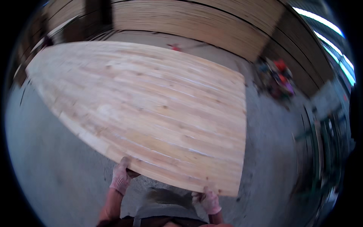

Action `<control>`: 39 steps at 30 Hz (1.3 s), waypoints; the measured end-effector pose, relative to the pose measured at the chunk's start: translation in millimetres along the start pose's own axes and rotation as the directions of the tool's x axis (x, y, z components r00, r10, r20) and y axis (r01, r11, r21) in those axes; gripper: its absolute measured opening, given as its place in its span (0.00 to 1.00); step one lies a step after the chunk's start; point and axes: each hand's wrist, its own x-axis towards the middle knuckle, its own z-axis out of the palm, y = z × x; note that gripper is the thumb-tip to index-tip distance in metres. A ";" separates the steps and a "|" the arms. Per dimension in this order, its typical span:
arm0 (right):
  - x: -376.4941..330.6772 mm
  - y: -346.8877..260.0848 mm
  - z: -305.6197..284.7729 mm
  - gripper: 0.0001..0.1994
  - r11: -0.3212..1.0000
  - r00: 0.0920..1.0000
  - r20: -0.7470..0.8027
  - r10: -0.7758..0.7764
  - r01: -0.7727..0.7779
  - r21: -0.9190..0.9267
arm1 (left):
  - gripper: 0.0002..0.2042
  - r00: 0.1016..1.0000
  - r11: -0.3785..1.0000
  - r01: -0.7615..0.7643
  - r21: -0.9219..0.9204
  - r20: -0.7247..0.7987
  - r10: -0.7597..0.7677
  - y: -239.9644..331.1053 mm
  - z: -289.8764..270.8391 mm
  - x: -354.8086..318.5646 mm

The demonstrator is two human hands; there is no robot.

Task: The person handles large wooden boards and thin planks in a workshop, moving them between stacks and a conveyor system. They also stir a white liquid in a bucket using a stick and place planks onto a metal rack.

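Left hand (121, 178) and right hand (208, 201) pinch the wooden board (151, 106) by its near edge, and it spreads away beyond them! Their hold underneath is hidden; beyond the grip, rightward, a colourful heap (279, 77) blurs.

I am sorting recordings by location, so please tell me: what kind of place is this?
Probably a woodworking shop or timber warehouse: a large wooden panel in front, tall stacks of what look like boards behind it, and a grey, concrete-like floor.
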 end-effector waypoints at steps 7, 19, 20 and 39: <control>17.6 -22.6 -21.1 0.26 0.994 0.995 0.006 -0.103 0.103 0.048 | 0.33 0.991 0.995 -0.093 -0.048 0.094 0.097 -25.9 16.5 8.7; -44.1 -10.0 2.4 0.23 0.997 0.999 0.045 0.002 -0.006 0.074 | 0.33 0.993 0.993 -0.115 0.021 -0.015 0.115 -24.3 -4.5 -45.8; -40.9 -9.6 -1.5 0.22 0.994 0.998 0.061 0.008 -0.015 0.105 | 0.33 0.993 0.993 -0.116 0.028 -0.027 0.117 -31.7 -14.2 -41.4; 30.4 -16.0 -3.3 0.23 0.980 0.988 0.043 -0.147 0.140 0.138 | 0.28 0.987 0.989 -0.136 0.058 0.094 0.131 -11.4 5.0 21.5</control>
